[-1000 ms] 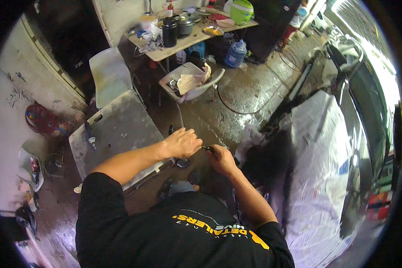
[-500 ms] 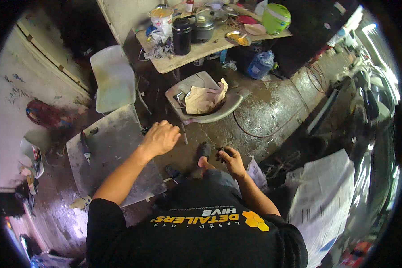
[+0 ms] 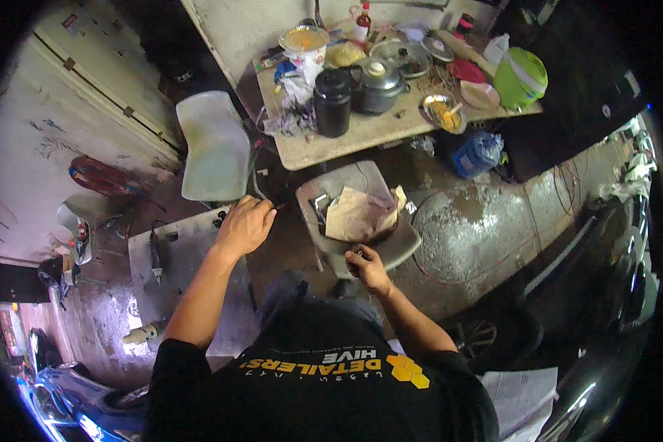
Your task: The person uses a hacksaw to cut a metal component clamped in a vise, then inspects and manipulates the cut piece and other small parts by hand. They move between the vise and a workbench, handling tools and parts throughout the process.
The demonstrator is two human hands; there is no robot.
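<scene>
My left hand (image 3: 245,227) is held over the far edge of a grey tabletop (image 3: 199,283), its fingers curled together. Something small and dark shows at its fingertips, too little to name. By the near edge of a grey plastic chair (image 3: 401,247), my right hand (image 3: 368,269) is closed around a small dark thing mostly hidden by the fingers. On that chair's seat lie a crumpled sheet of brown paper (image 3: 357,216) and a small metal piece (image 3: 319,202). A dark hand tool with a pale tip (image 3: 155,254) rests on the grey tabletop.
Ahead, a table (image 3: 302,153) carries a black canister (image 3: 332,103), a pot (image 3: 378,88), a foil plate of food (image 3: 443,113) and a green bucket (image 3: 521,77). A pale chair (image 3: 215,151) stands left, a blue water bottle (image 3: 479,155) on the wet floor. Hoses (image 3: 453,280) trail right.
I have moved forward, closer to the grey chair and the laden table. My right hand has come up to the chair's near edge; both hands stay closed.
</scene>
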